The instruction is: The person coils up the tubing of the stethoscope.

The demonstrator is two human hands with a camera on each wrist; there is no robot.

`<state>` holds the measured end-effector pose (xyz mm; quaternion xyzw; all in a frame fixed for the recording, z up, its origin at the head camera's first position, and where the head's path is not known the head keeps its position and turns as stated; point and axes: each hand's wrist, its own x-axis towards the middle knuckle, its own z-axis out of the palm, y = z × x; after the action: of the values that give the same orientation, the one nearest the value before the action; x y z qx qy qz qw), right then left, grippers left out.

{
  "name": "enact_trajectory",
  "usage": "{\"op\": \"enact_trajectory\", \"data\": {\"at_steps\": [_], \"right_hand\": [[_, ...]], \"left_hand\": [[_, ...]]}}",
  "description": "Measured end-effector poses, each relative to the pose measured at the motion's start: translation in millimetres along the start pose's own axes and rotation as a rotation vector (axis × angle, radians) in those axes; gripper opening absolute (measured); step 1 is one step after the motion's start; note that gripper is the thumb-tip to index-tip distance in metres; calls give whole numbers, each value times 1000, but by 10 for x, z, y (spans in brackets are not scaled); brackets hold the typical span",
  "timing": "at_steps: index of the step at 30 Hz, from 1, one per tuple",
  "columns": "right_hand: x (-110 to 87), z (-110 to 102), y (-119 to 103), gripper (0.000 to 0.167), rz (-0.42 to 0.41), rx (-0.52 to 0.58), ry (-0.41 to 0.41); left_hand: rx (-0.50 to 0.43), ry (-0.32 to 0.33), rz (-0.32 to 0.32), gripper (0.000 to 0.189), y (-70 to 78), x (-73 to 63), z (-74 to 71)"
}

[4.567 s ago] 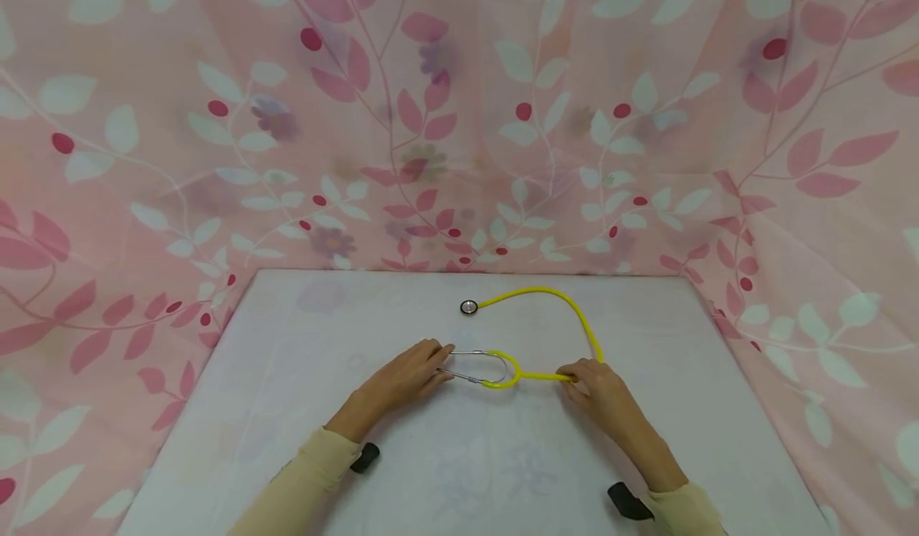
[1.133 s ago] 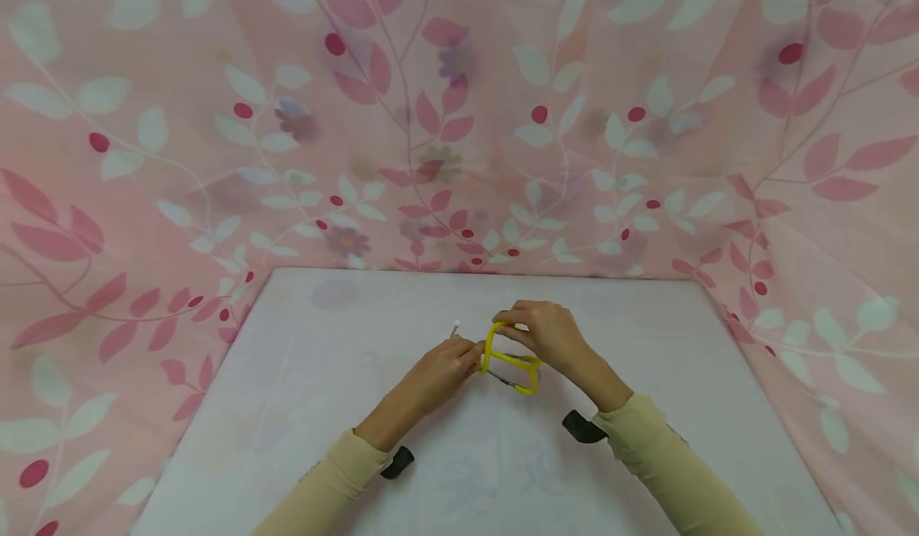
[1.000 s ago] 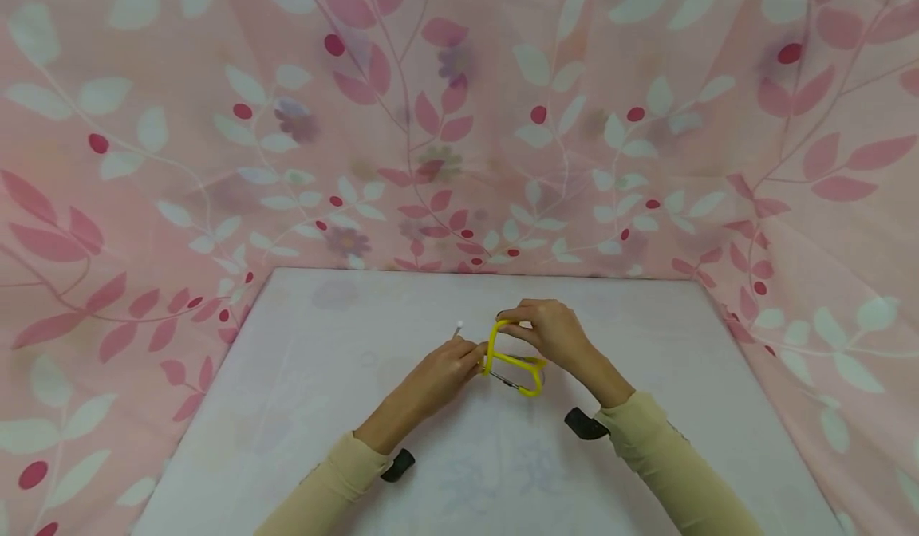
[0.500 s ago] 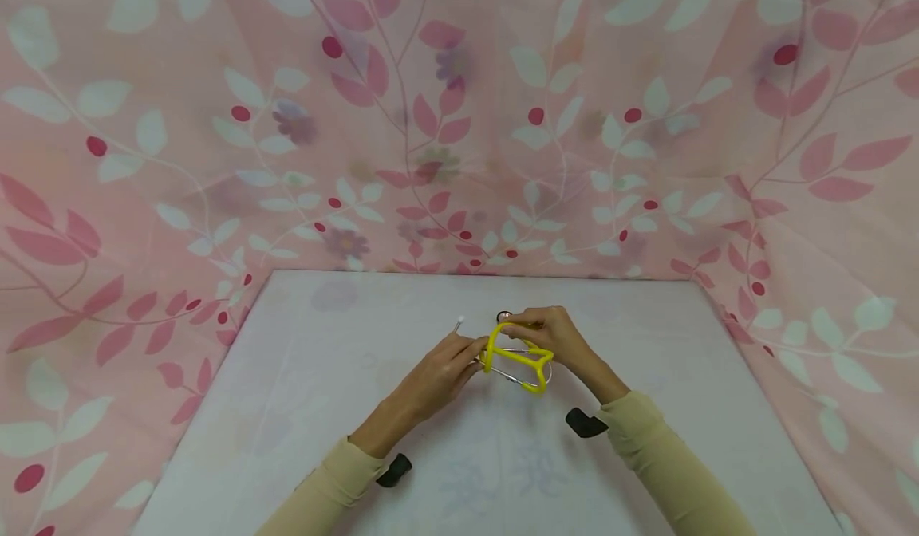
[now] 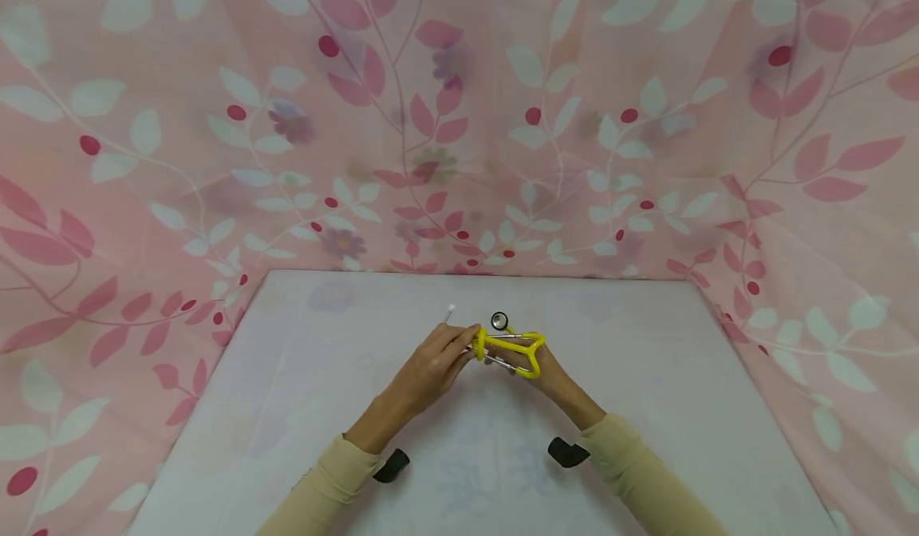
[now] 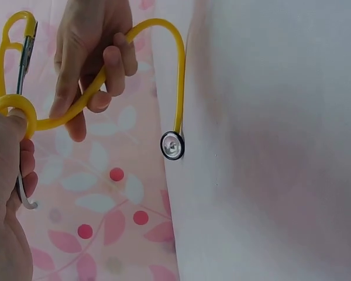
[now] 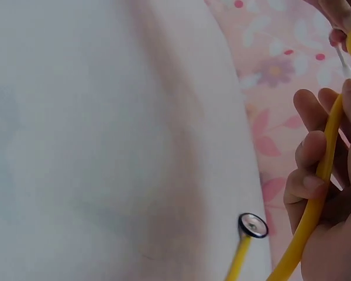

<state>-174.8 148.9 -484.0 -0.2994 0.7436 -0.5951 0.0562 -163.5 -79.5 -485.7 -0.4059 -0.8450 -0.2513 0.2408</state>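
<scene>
Both hands hold a yellow stethoscope (image 5: pixel 533 347) above the table's middle. My left hand (image 5: pixel 425 367) pinches its metal ear tubes, where the yellow tubing (image 6: pixel 32 117) makes a loop around them. An ear tip (image 5: pixel 451 308) sticks out beyond the left fingers. My right hand (image 5: pixel 551 378), partly hidden behind the forked tubing in the head view, has its fingers curled round the tubing's free length (image 7: pixel 323 175). Past that hand the tubing bends over and ends in the round chest piece (image 6: pixel 172 145), which hangs with its black rim showing.
A white-covered table (image 5: pixel 287 440) lies under the hands. Pink leaf-patterned cloth (image 5: pixel 459 121) rises behind it and at both sides. A dark wrist camera (image 5: pixel 569 452) sits by the right sleeve, another dark wrist camera (image 5: pixel 392 466) by the left.
Earlier the stethoscope lay stretched out on the table; now it is lifted, its tubing looped round the ear tubes. Within the last second the right hand has dropped behind the tubing, exposing the chest piece.
</scene>
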Motion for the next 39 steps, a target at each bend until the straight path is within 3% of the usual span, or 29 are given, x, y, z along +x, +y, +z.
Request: {"op": "enact_trajectory", "data": {"at_steps": [5,11,15,20,25,30,39], "right_hand": [[-24,168,50,29,71,39,45],[-51,326,308,27,34,-42,100],[-102,397,321,32,81,-108,94],[-158,460,222,33,126,-264,53],[-200,477,85,26,84,-370,60],[-267,455,-71,36,49,-458,74],[-319,398,-388,28,-2,-731,-21]], "left_hand": [[-2,23,-25,50,-50,-9,10],[-3,11,-93,53,-92,-2,6],[11,-3,-135,54,-108,6,1],[50,-12,-178,52,-139,11,6],[66,-18,-193,49,-182,14,16],[67,2,-190,46,-251,15,24],[137,-22,-215,42,-426,-62,90]]}}
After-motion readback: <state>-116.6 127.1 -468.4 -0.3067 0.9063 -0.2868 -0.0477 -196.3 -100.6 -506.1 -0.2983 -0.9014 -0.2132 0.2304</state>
